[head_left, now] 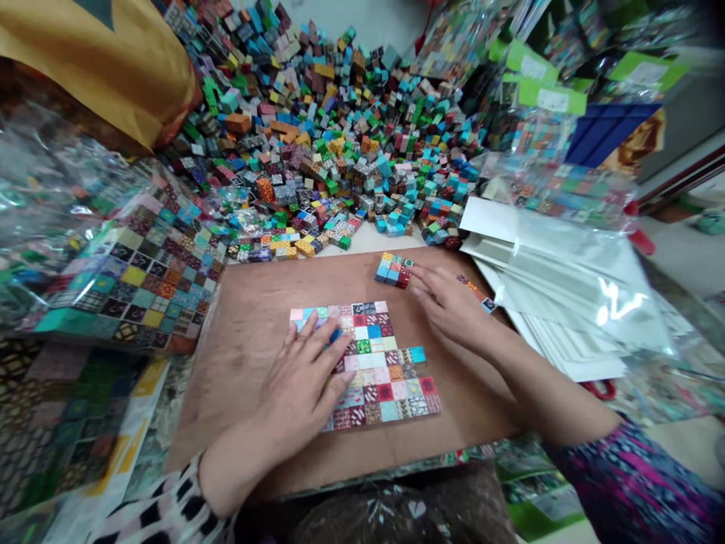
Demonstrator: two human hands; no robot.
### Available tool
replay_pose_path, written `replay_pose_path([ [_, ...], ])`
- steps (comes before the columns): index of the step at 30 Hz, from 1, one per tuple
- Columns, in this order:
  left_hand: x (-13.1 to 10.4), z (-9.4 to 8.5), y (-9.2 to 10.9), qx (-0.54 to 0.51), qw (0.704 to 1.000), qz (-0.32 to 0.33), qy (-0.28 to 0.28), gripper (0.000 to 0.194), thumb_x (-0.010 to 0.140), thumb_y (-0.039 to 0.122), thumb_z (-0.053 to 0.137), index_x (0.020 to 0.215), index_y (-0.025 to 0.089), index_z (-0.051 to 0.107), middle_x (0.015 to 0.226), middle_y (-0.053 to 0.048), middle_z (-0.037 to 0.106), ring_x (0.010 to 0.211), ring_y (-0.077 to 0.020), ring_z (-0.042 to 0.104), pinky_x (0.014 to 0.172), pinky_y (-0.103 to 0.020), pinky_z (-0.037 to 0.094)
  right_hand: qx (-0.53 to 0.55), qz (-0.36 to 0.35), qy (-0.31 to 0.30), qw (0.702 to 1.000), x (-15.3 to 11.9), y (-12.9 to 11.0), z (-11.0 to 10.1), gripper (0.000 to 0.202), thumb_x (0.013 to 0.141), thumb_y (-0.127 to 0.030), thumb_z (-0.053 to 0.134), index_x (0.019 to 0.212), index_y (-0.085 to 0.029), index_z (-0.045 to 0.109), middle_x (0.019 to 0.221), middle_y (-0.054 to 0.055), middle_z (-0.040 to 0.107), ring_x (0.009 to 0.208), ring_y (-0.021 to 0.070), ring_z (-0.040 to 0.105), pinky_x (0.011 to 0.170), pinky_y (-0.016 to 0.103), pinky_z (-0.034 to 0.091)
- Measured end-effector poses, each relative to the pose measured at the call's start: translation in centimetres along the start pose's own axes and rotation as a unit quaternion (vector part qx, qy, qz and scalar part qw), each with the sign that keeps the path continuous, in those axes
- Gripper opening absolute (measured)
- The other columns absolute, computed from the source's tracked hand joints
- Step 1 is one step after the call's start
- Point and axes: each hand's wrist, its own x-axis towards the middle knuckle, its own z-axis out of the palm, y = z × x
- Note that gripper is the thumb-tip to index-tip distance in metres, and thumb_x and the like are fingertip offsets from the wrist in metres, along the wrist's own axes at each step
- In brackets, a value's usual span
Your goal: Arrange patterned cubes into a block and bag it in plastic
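Observation:
My left hand [309, 370] lies flat with its fingers spread over a sheet of small patterned cubes [371, 363] set edge to edge. It covers the sheet's left part. Along its right side the sheet is stepped, with a blue cube [418, 354] sticking out. Above it sits a small cluster of cubes [390, 270] in yellow, blue, orange and dark red. My right hand [453, 306] reaches in from the right, fingers stretched out, fingertips at the cluster's right edge. Whether they touch it is hard to make out. A short strip of cubes [476, 292] lies beyond this hand.
All this rests on a brown board [249, 317]. Behind it spreads a large heap of loose cubes [340, 136]. A plastic-wrapped block of cubes [152, 272] stands at left. White cards in clear plastic [544, 295] and bagged cubes with green labels [544, 98] are at right.

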Motion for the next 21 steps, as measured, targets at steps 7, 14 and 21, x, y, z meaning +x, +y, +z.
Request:
replay_pose_path([
  [7, 1.1, -0.4, 1.4, 0.069, 0.994, 0.029, -0.082, 0.054, 0.099, 0.054, 0.032, 0.146, 0.029, 0.043, 0.159, -0.006, 0.032, 0.147, -0.0360, 0.024, 0.115, -0.066, 0.024, -0.080, -0.005, -0.074, 0.994, 5.3, 1.2, 1.5, 0.058, 0.095, -0.045, 0.044, 0.144, -0.014, 0.046, 0.151, 0.018, 0.041, 0.143, 0.0344, 0.033, 0.116, 0.052, 0.031],
  [14, 1.0, -0.3, 1.4, 0.075, 0.988, 0.028, -0.130, 0.059, 0.100, 0.056, 0.026, 0.151, 0.027, 0.035, 0.161, -0.007, 0.023, 0.148, -0.0360, 0.019, 0.115, -0.066, 0.022, -0.076, 0.008, -0.118, 0.990, 6.7, 1.5, 3.1, 0.063, 0.097, -0.047, 0.037, 0.149, -0.012, 0.038, 0.154, 0.018, 0.038, 0.141, 0.0331, 0.036, 0.117, 0.049, 0.030],
  [21, 0.9, -0.1, 1.3, 0.070, 0.991, 0.030, -0.114, 0.059, 0.100, 0.056, 0.028, 0.150, 0.027, 0.037, 0.161, -0.007, 0.023, 0.148, -0.0363, 0.020, 0.115, -0.065, 0.021, -0.056, -0.013, -0.138, 0.989, 6.3, 1.9, 2.4, 0.064, 0.095, -0.047, 0.038, 0.150, -0.014, 0.036, 0.153, 0.015, 0.041, 0.139, 0.0316, 0.040, 0.116, 0.047, 0.032],
])
